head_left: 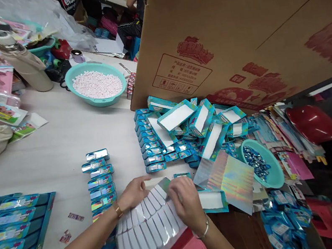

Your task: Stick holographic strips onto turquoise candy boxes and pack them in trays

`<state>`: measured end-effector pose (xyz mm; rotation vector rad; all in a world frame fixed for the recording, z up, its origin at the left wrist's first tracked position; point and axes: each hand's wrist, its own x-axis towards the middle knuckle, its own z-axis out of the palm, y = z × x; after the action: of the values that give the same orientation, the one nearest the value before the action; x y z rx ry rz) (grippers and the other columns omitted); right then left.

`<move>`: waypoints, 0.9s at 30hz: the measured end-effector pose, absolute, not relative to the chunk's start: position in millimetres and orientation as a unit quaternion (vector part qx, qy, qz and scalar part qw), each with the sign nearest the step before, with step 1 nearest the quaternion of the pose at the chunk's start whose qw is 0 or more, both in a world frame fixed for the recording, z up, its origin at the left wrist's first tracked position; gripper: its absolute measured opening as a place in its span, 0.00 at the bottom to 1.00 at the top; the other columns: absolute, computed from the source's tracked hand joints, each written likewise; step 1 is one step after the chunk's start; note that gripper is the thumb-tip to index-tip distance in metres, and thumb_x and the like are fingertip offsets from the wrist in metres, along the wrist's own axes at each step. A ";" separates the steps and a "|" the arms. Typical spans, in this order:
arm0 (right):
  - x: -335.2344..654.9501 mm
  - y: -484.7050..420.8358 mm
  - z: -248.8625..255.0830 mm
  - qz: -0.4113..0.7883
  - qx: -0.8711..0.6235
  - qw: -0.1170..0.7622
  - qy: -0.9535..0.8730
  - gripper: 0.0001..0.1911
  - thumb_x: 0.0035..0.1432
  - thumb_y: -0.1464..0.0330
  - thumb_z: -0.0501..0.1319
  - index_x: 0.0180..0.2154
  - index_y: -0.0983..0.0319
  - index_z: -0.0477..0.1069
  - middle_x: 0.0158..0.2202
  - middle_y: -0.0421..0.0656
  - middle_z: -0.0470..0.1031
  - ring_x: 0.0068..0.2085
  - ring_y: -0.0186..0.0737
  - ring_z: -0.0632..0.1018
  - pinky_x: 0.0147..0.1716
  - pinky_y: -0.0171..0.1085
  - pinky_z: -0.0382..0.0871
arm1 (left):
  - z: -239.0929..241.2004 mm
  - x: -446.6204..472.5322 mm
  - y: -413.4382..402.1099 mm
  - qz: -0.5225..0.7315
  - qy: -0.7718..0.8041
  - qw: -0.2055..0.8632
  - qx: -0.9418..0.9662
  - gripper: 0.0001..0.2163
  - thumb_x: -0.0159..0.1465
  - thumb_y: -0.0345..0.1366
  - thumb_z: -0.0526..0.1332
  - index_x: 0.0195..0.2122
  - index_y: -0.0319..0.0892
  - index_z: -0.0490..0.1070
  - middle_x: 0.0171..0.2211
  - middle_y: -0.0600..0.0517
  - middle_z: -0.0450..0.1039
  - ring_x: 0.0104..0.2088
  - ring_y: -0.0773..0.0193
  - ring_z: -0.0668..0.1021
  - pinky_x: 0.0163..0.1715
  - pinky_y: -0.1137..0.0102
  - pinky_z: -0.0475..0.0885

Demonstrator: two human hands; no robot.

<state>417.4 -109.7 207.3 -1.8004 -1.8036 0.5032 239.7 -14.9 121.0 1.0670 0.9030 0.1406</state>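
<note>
The left hand pinches the far edge of a sheet of white labels, and the right hand curls over the same sheet, fingertips closed on its upper corner. The sheet lies well in front of the big cardboard box. A heap of small teal cartons lies between box and sheet, nearer the box.
</note>
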 end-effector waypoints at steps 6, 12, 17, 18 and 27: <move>427.7 -67.9 190.2 0.413 -0.697 0.396 -0.433 0.13 0.64 0.60 0.57 0.31 0.60 0.66 0.28 0.38 0.66 0.31 0.35 0.68 0.33 0.34 0.62 | 129.0 234.0 -3.0 0.067 0.304 0.729 0.610 0.41 0.47 0.46 0.71 0.62 0.44 0.59 0.35 0.57 0.70 0.35 0.64 0.73 0.37 0.72 0.67; 437.0 -35.1 183.6 0.429 -0.675 0.443 -0.404 0.14 0.61 0.58 0.59 0.30 0.61 0.67 0.27 0.37 0.66 0.31 0.34 0.69 0.34 0.33 0.62 | 121.9 241.3 -4.1 -0.032 0.316 0.728 0.607 0.44 0.45 0.50 0.72 0.60 0.37 0.60 0.27 0.56 0.72 0.27 0.63 0.73 0.24 0.72 0.61; 443.2 -20.9 187.1 0.490 -0.646 0.442 -0.384 0.15 0.58 0.57 0.62 0.29 0.62 0.68 0.26 0.38 0.68 0.29 0.34 0.70 0.33 0.34 0.65 | 123.2 246.3 11.9 0.116 0.316 0.801 0.496 0.35 0.59 0.50 0.63 0.62 0.37 0.53 0.25 0.56 0.72 0.29 0.64 0.74 0.33 0.71 0.66; 443.2 -18.8 184.8 0.501 -0.641 0.442 -0.377 0.15 0.57 0.57 0.63 0.29 0.62 0.68 0.26 0.38 0.68 0.29 0.34 0.71 0.32 0.34 0.65 | 125.8 247.9 16.5 0.134 0.311 0.801 0.493 0.32 0.61 0.51 0.60 0.60 0.37 0.56 0.24 0.55 0.73 0.29 0.64 0.74 0.34 0.71 0.66; 421.8 16.0 122.5 0.402 -0.709 0.454 -0.361 0.14 0.56 0.57 0.62 0.29 0.61 0.69 0.25 0.40 0.72 0.27 0.36 0.71 0.30 0.35 0.66 | 111.4 258.2 66.3 0.181 0.441 0.669 0.571 0.19 0.63 0.53 0.53 0.25 0.42 0.64 0.15 0.57 0.65 0.19 0.67 0.66 0.27 0.72 0.60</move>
<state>421.8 16.0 122.5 -1.7488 -0.8905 0.9912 258.2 66.3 111.4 1.2869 0.9949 0.4077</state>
